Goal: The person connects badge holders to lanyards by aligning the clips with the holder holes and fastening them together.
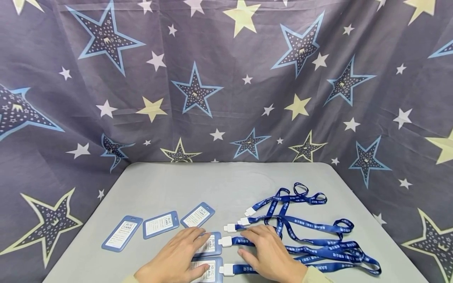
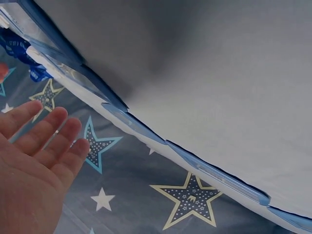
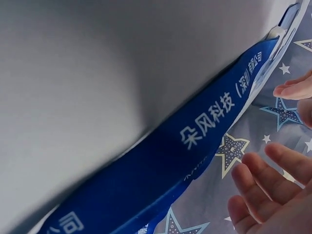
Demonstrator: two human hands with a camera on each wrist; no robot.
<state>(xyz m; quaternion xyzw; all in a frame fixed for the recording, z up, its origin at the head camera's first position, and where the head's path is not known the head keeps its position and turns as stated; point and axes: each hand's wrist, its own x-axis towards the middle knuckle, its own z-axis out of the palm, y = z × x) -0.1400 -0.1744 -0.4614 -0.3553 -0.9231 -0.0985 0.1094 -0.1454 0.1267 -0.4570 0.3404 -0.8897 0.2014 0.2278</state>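
My left hand point(image 1: 177, 253) is over two blue badge holders, its fingers loosely extended and partly covering the upper holder point(image 1: 216, 249) and the nearest holder point(image 1: 218, 262). At the right ends of these holders lie the white clips of two blue lanyards; whether they are fastened is hard to tell. My right hand point(image 1: 270, 251) is above the lanyard straps, palm down, fingers loosely bent and gripping nothing visible. In the wrist views, the left hand point(image 2: 41, 165) and right hand point(image 3: 278, 190) both show relaxed fingers. A printed blue strap point(image 3: 195, 126) fills the right wrist view.
Three more badge holders, including one at the far left point(image 1: 122, 233), lie on the grey table point(image 1: 198, 179). Other lanyards point(image 1: 304, 224) with white clips spread in loops across the right side. A star-patterned cloth point(image 1: 219, 51) hangs behind the table and at its sides.
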